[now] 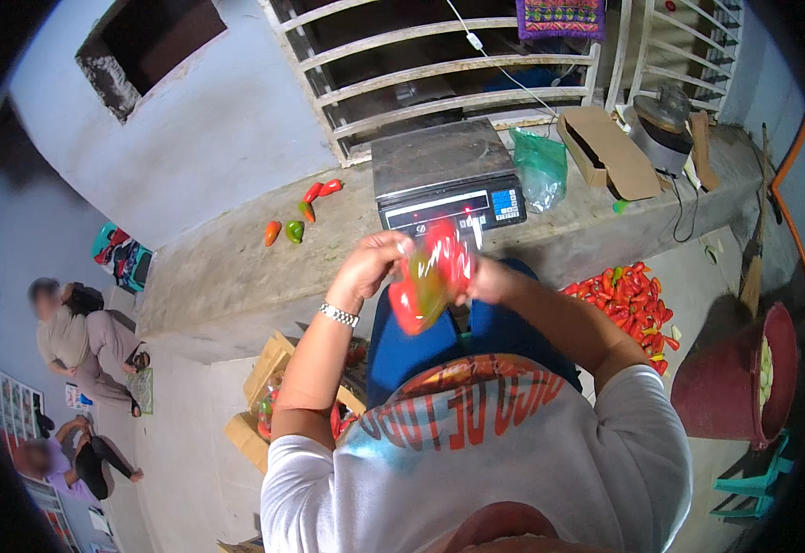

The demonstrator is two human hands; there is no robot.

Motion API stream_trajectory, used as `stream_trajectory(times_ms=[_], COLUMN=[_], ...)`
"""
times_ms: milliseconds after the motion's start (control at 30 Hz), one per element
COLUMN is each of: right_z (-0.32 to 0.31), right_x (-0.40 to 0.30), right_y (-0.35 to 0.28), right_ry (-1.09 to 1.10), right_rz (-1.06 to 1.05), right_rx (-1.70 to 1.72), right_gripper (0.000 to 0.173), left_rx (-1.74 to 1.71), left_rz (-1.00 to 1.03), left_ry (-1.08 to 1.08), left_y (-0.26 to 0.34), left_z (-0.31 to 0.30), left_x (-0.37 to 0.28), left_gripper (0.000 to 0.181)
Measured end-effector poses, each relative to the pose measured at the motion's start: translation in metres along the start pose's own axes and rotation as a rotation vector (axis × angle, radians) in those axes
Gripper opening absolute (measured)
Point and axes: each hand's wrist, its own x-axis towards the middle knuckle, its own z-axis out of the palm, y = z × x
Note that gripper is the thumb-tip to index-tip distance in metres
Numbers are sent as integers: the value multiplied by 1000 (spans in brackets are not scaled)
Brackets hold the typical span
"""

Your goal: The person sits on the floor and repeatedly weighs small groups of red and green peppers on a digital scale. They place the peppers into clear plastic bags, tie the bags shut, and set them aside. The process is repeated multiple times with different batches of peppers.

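Between my hands, above my lap, is a clear plastic bag of red and green peppers. My left hand pinches the bag's upper left edge; a metal-band watch is on that wrist. On the bag's right side is my right hand, blurred and partly hidden behind the bag. Just beyond stands a digital scale with a bare metal plate and lit red digits. Several loose peppers lie on the concrete ledge left of the scale. A green plastic bag rests at the scale's right.
Red peppers are heaped on the floor at right, near a dark red tub and a teal stool. A cardboard box with bagged peppers stands at left. Two people sit farther left. An opened carton lies on the ledge.
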Motion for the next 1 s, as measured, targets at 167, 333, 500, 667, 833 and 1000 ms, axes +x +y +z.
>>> stream_trajectory(times_ms=[167,333,500,667,833,1000], right_z=[43,87,-15,63,79,19], right_x=[15,-5,9,29,8,-1], right_y=[-76,-71,-40,-84,-70,-72], right_ry=[173,-155,-93,297,-96,50], right_rz=[-232,-127,121,-239,-368,-281], right_rx=[-187,64,34,-188,137,-391], right_gripper=[24,27,20,23,22,18], left_rx=[77,-590,198,-248,-549,272], left_rz=[197,472,65,314,539,483], left_ry=[240,-143,30,301,-93,-110], left_y=[-9,27,3,9,30,13], left_z=[-6,6,0,16,35,16], left_x=[16,12,2,33,17,4], left_gripper=[10,9,10,8,9,9])
